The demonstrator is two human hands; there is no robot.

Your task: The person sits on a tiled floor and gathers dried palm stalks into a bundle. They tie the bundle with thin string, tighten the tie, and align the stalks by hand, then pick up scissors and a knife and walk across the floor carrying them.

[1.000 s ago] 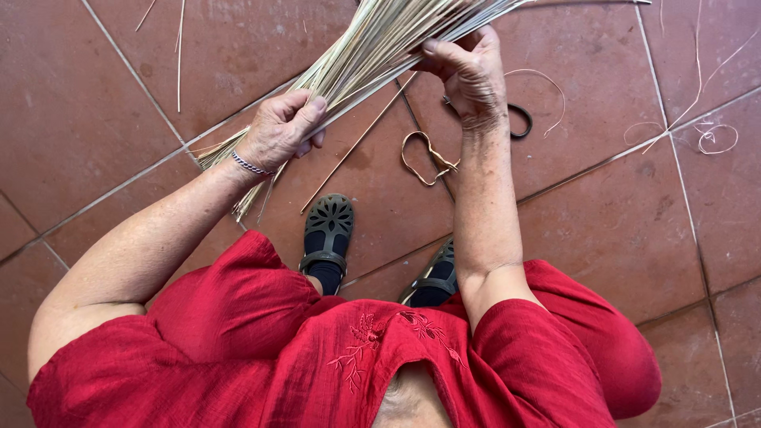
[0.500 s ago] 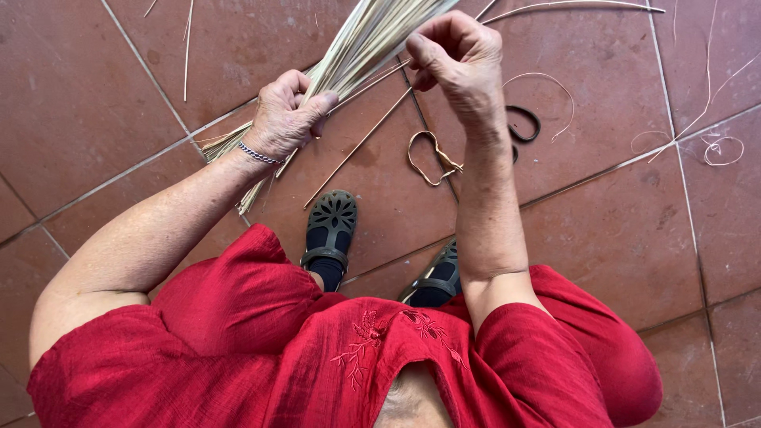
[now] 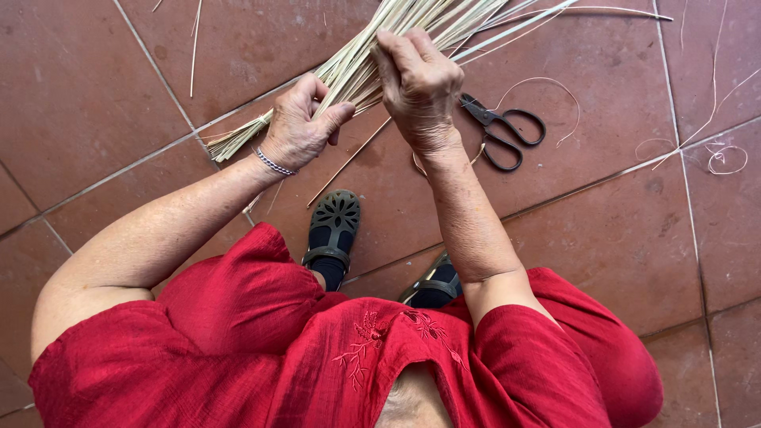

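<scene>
Terracotta floor tiles (image 3: 119,79) back a pale, dry straw bundle (image 3: 357,67), clasped by left hand (image 3: 297,127) and right hand (image 3: 416,83).

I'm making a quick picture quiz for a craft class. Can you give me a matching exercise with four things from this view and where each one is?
1 left hand
2 right hand
3 scissors
4 sandal

a lying on the tiles
b on a foot
c gripping the straw bundle near its cut ends
d pinching strands higher up

Pairs: 1-c, 2-d, 3-a, 4-b
</scene>
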